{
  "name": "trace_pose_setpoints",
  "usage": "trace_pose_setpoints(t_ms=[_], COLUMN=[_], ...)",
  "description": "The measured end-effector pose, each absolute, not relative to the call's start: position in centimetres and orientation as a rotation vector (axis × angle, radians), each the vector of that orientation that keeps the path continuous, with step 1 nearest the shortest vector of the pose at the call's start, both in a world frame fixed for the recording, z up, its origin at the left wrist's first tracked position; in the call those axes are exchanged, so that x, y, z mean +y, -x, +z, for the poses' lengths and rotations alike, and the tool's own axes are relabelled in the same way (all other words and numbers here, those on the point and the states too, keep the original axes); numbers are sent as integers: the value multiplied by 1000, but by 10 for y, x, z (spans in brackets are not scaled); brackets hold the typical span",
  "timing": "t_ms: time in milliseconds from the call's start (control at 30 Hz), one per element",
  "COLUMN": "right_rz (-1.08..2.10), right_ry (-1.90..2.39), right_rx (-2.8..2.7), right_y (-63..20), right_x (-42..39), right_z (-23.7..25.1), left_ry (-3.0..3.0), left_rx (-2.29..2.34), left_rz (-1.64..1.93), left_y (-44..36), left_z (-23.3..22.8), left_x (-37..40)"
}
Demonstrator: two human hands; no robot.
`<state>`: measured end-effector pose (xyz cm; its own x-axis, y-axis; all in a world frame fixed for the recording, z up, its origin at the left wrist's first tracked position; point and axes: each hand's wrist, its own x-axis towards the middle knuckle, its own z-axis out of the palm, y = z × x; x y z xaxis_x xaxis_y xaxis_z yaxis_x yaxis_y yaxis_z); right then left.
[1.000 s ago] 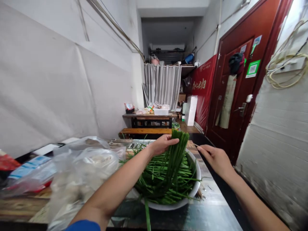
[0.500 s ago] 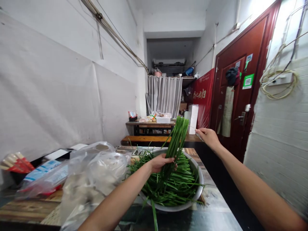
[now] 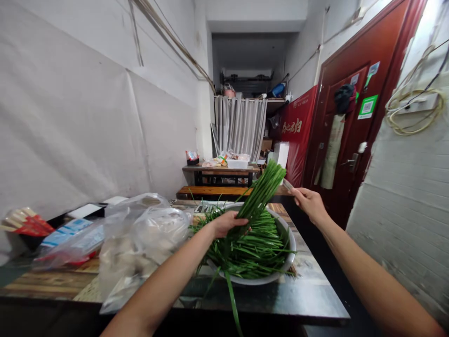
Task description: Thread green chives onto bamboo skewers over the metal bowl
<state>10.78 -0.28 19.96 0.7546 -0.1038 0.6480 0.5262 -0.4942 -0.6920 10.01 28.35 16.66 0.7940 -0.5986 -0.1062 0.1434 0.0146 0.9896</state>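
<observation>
gripping, left hand (image 3: pixel 229 224): closed round the lower part of the green bunch (image 3: pixel 263 187), thumb across the front.
green bunch: long thin leaves, held above the basin (image 3: pixel 290 250), tilted, top ends leaning up and right.
right hand (image 3: pixel 310 204): pinching a slim pale object (image 3: pixel 288 185), its tip just beside the bunch's top ends. can't tell if they touch; too small to say what it is.
basin: round, grey, sitting on the bench (image 3: pixel 308 290), heaped with loose leaves (image 3: pixel 264 255), some spilling over on the left.
long leaf (image 3: pixel 231 299): trails from the basin past the bench's near edge.
bench, left side: clear plastic bag (image 3: pixel 157 227) near the basin, pale contents, partly behind the left forearm. beyond it, blue-and-white packet (image 3: pixel 65 232) and red-wrapped sticks (image 3: pixel 33 222) by the wall.
behind: wooden seat (image 3: pixel 213 190), then a far bench (image 3: pixel 191 168) carrying a white tray (image 3: pixel 238 164).
back: grey curtain (image 3: pixel 238 126).
right side: red banner (image 3: pixel 298 131), red door (image 3: pixel 351 70), coiled cable (image 3: pixel 403 128) on the wall.
</observation>
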Motion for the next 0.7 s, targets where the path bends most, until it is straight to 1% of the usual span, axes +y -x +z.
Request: trace_pose_setpoints(t_ms=[100,167,233,333,400,467,600,700], right_rz=[-675,-419,-198,-47,-65,-143,-197,-228], right_ry=[1843,1554,1354,1210,1172,1172,1254,1281], right_rx=[-257,-255,-233,-135,-20,68,140,186], right_y=[-60,-26,1,19,21,22,30,36], right_x=[0,5,11,15,12,6,-1,2], right_z=[160,134,113,90,78,69,60,62], left_ry=[-1584,-1740,-1933,-2228,-2336,-2337,-2275,-2297], left_rx=[-472,-561,-665,-766,-790,-792,-749,-693], left_rz=[-710,-844,-1027,-1170,-1171,-1200,-1196,-1258], left_y=[-102,-108,-115,-131,-142,-154,-182,-205], left_z=[182,185,179,156,144,142,168,184], left_x=[300,307,307,299,295,294,291,269])
